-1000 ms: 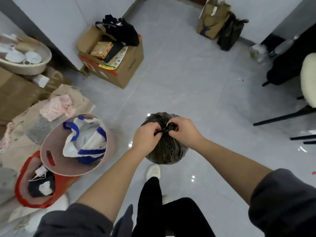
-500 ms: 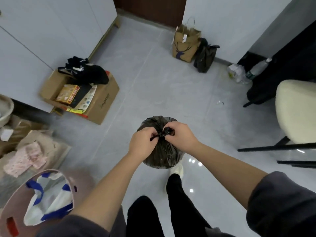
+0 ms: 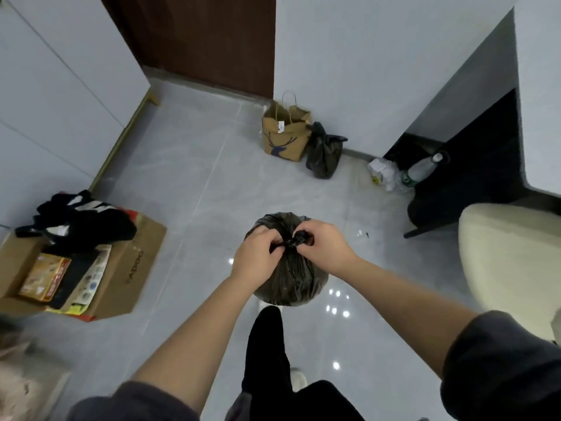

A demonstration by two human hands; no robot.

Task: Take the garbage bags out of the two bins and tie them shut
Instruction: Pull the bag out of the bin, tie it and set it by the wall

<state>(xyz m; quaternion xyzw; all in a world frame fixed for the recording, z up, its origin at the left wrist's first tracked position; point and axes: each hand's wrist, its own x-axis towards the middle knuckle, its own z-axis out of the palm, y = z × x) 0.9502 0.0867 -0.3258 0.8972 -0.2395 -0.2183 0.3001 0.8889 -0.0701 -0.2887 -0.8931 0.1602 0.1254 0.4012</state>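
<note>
Garbage bag (image 3: 288, 281) number two, I'm guessing. It's bunched up dark and full between my hands, right in front of my legs over the grey tile floor (image 3: 197, 183). I can't tell if the bottom is touching the tile or just hanging.

My left hand (image 3: 258, 259) has its fingers curled in, pinching one twisted end of the neck. My right hand (image 3: 326, 247) is curled round and pinching the little knot (image 3: 296, 240) on top. So the knot is formed, and I'd say I'm just snugging it down.

Progress-wise, there's another black bag (image 3: 323, 153) sitting against the far wall with its ears tied up, touching a brown paper bag (image 3: 283, 132). That looks like the first one, done. If so, all that's left is finishing this knot and maybe parking it next to its buddy. Neither bin is in view, so I can't confirm they're empty.

The room is glossy tile with light spots reflecting near my feet. There's a dark wooden door (image 3: 206, 34) at the back, white cabinets (image 3: 60, 71) on the left, a cardboard box (image 3: 121, 268) piled with stuff, a cream chair (image 3: 510, 262) on the right, and a plastic bottle (image 3: 422, 168) in the corner.
</note>
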